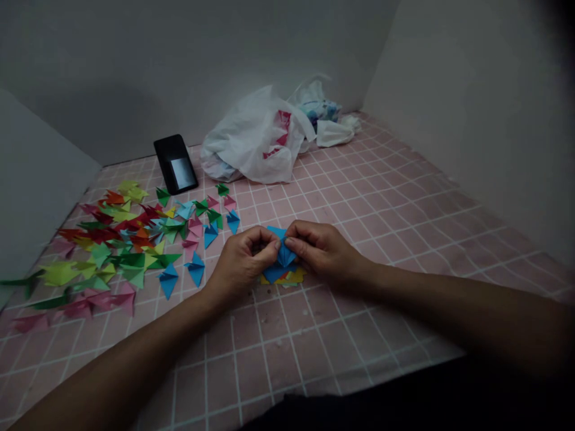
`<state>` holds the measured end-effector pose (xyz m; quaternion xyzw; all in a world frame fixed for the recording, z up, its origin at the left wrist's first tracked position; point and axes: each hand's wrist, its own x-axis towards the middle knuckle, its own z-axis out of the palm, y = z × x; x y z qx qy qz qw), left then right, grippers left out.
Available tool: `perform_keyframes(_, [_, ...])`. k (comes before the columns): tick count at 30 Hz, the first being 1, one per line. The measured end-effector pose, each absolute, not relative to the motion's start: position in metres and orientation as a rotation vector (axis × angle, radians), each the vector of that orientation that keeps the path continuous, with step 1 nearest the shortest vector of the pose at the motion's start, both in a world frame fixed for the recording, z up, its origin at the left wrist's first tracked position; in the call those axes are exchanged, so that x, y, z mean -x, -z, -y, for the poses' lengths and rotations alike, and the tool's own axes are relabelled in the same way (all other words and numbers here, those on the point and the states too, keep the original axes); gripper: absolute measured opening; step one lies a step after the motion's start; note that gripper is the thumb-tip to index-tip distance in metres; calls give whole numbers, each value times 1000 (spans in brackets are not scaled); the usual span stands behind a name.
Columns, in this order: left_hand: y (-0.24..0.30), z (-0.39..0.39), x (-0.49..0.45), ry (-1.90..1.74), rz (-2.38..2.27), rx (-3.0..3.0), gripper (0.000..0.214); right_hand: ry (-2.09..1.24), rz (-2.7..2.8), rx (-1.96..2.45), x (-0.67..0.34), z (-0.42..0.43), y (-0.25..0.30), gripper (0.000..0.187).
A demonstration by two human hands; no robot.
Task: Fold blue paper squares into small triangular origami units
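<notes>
Both hands pinch a partly folded piece of blue origami paper (pixel 286 256) in front of me. My left hand (pixel 245 257) grips its left side between thumb and curled fingers. On the right side, my right hand (pixel 321 248) is closed with thumb and forefinger on the paper. Yellow and other coloured paper sheets (pixel 294 278) lie just beneath the blue piece. Left of my left hand rest several finished-looking blue folded paper birds (pixel 194 269), and past them spreads a heap of folded paper birds (pixel 130 224) in red, green, yellow, pink and orange.
A black phone (pixel 176 164) leans near the back wall behind the heap. To its right is a crumpled white plastic bag (pixel 258 137) with red print, then a bluish package (pixel 321 111) and a white tissue-like piece (pixel 335 133). A pink checked cloth (pixel 404 239) covers the surface.
</notes>
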<state>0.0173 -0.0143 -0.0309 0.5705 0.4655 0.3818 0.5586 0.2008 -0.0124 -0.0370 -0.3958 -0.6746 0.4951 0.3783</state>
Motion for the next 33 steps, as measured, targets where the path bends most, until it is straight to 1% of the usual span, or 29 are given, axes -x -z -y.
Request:
perform_keyframes(5, [30,14,-16,-846,-1128,-1405,23,-1324,1673,1046,-201,13,36,19])
perform_keyframes(10, [32,14,-15,-864,-1138,-1374,24,-1622,1428,1060,-199,12,35,19])
perform_keyframes(13, [34,13,-14,-879,-1141,-1349,24,-1705,1361,1067,-199,10,35,16])
perform_keyframes(21, [33,12,-13,-863,-1125,-1317,24,-1639,1364,1063,-198,11,36,12])
perform_keyframes(29, [32,12,-15,-882,-1102,-1372,16,-1616,1352,1050,-197,15,33,15])
perform_keyframes(33, [32,12,-15,-881,-1100,-1380,16,-1627,1341,1036,-197,14,33,14])
